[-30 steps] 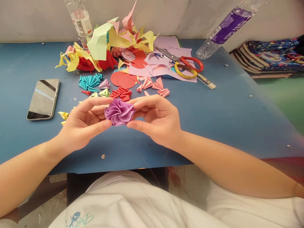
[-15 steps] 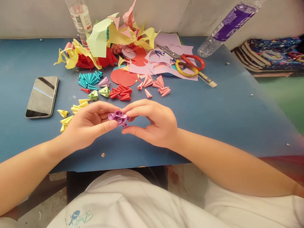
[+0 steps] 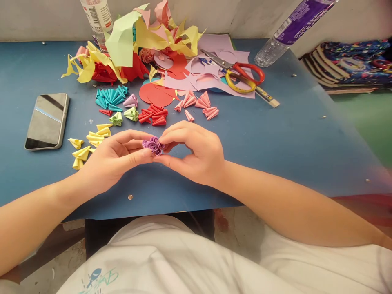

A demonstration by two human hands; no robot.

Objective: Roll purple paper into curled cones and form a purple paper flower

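A purple flower of rolled paper (image 3: 153, 145), its spiral coils facing me, is held above the near part of the table. My left hand (image 3: 118, 157) pinches it from the left between thumb and fingers. From the right, my right hand (image 3: 196, 153) grips its other edge, thumb below and fingertips on top. Just beyond my hands lie red paper cones (image 3: 154, 114), green cones (image 3: 131, 114), a light purple cone cluster (image 3: 131, 100) and teal cones (image 3: 110, 98). Yellow cones (image 3: 95, 136) lie beside my left hand, and pink cones (image 3: 202, 103) lie beyond my right.
A phone (image 3: 47, 121) lies at the left. At the back are crumpled paper scraps (image 3: 121, 45), scissors (image 3: 245, 77) on purple cut-out sheets (image 3: 183, 81), a utility knife (image 3: 268, 97), a labelled bottle (image 3: 99, 18) and a purple-labelled bottle (image 3: 283, 36). Patterned fabric (image 3: 355, 61) sits at the right.
The purple paper flower has turned so its coils face me more squarely. My right thumb has come up against its lower edge. The whole view has shifted slightly.
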